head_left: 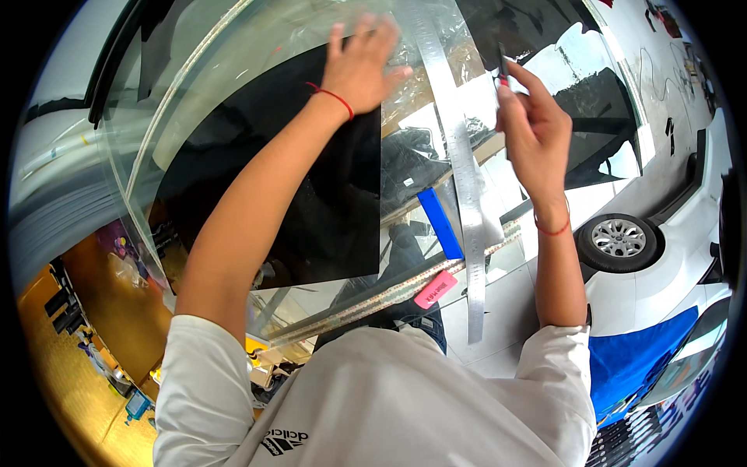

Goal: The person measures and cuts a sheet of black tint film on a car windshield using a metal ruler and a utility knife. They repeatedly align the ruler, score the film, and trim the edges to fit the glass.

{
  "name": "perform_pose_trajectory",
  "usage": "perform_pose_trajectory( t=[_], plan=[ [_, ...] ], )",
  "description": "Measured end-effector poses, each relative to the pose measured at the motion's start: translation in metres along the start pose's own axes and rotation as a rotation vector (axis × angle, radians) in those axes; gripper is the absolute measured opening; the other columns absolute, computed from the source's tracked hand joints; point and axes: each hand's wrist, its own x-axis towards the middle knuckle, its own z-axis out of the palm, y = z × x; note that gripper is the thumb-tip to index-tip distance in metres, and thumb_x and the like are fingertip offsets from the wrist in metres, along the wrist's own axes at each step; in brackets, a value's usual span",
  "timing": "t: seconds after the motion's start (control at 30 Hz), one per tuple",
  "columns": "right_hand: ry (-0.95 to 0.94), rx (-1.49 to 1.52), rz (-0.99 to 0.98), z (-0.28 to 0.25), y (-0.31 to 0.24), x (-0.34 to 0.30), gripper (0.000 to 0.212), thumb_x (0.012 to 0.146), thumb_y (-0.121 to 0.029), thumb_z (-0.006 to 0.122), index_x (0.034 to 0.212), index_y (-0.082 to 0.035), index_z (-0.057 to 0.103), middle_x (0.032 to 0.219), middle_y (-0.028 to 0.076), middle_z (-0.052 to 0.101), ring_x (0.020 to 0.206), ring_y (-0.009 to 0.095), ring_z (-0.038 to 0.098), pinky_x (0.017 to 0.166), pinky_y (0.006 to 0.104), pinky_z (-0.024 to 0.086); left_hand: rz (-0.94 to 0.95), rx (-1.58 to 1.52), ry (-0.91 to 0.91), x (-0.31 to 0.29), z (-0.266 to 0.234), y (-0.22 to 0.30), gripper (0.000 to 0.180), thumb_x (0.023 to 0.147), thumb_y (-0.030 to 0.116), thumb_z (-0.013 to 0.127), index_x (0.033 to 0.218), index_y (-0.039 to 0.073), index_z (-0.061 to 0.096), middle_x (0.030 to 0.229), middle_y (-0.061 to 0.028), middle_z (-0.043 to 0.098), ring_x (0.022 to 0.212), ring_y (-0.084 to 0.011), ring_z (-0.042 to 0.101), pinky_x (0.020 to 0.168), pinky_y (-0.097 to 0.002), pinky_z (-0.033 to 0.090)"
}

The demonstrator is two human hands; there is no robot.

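Observation:
My left hand (362, 70) is spread flat at the far side of the glass table, over the top edge of a dark film sheet (334, 210). Its fingertips are smeared by motion, and it holds nothing. To the right, my right hand (537, 128) is closed around a slim utility knife (504, 68), dark with a bit of red, pointing away from me. Between the hands lies a long metal ruler (461, 167), running from far to near and over the table's front edge. A blue flat scraper (440, 223) and a pink block (436, 289) lie left of the ruler.
The glass tabletop (311, 315) has a taped edge. Clear crinkled film (272, 31) and more dark film pieces (599, 117) lie on it. A white car with a wheel (618, 237) stands at right, near a blue cloth (642, 358). Tools (101, 362) lie at lower left.

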Motion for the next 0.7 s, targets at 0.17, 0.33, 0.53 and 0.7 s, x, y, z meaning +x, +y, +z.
perform_pose_trajectory(
  t=[0.17,0.33,0.53,0.7],
  plan=[
    [0.036,0.197,0.165,-0.025,-0.009,-0.039,0.033,0.105,-0.018,0.060,0.129,0.004,0.065,0.071,0.000,0.065,0.063,0.005,0.057,0.058,0.0207,0.043,0.173,-0.182,0.007,-0.066,-0.016,0.045,0.065,0.107,0.043,0.044,0.155,0.000,0.038,0.166,-0.0164,0.033,0.156,-0.0304,0.026,0.125,-0.0543,0.018],
    [0.130,0.256,0.121,-0.032,-0.004,-0.076,0.029,0.109,-0.022,0.055,0.121,0.003,0.064,0.081,-0.001,0.062,0.069,0.004,0.053,0.062,0.0202,0.042,0.146,-0.386,-0.130,-0.163,-0.043,0.090,0.067,0.105,0.040,0.048,0.155,-0.004,0.038,0.166,-0.0203,0.031,0.156,-0.0327,0.027,0.125,-0.0550,0.018],
    [0.104,-0.039,0.248,-0.051,0.022,-0.132,0.032,0.106,-0.029,0.062,0.104,0.001,0.072,0.078,-0.005,0.056,0.073,0.004,0.046,0.065,0.0228,0.040,0.242,-0.681,-0.341,-0.283,-0.088,0.145,0.067,0.096,0.034,0.067,0.149,-0.002,0.049,0.158,-0.0223,0.043,0.152,-0.0354,0.034,0.123,-0.0537,0.023],
    [0.049,-0.096,0.280,-0.032,0.033,-0.172,0.026,0.104,-0.017,0.061,0.117,0.002,0.074,0.078,0.004,0.067,0.073,0.007,0.058,0.066,0.0250,0.047,0.007,-1.562,-0.921,-0.348,-0.122,0.165,0.054,0.100,0.036,0.068,0.139,0.000,0.062,0.143,-0.0143,0.063,0.134,-0.0235,0.056,0.114,-0.0337,0.041]
  ],
)
